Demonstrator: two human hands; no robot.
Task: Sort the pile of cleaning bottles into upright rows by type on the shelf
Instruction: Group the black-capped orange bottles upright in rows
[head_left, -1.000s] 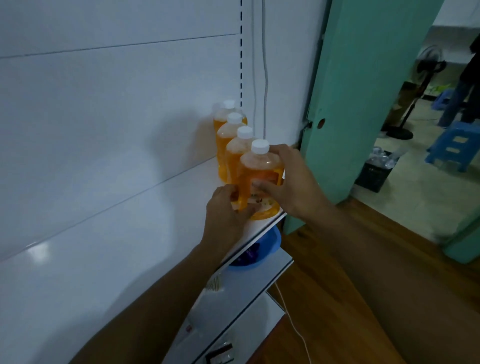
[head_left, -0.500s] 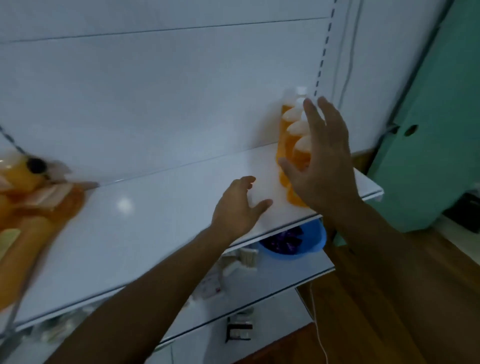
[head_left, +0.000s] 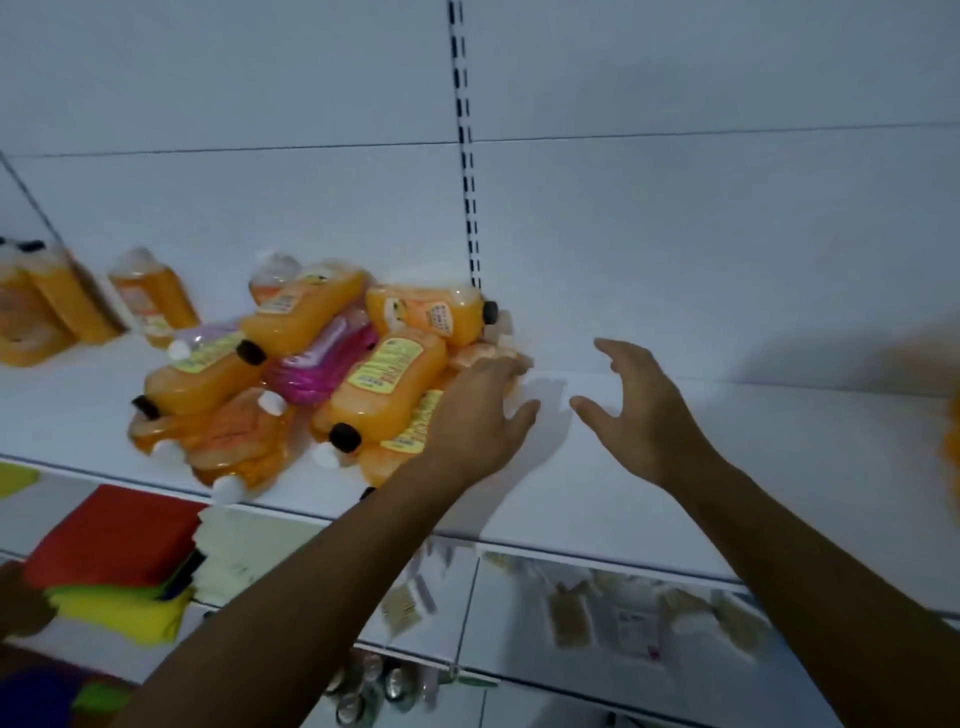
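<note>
A pile of orange bottles, some with black caps and some with white caps, lies jumbled on the white shelf, with a pink bottle in the middle. My left hand reaches over the pile's right edge, fingers spread on or just above the bottles; whether it grips one I cannot tell. My right hand hovers open to the right of the pile, holding nothing. An orange blur shows at the frame's right edge.
Orange bottles stand upright at the shelf's back left, and more orange bottles at the far left. The lower shelf holds a red cloth, yellow cloth and small packets. A slotted upright runs up the back panel.
The view has swung left from the upright row of orange bottles to the pile. Both hands let go of the row and moved left; the left hand now reaches the pile.
</note>
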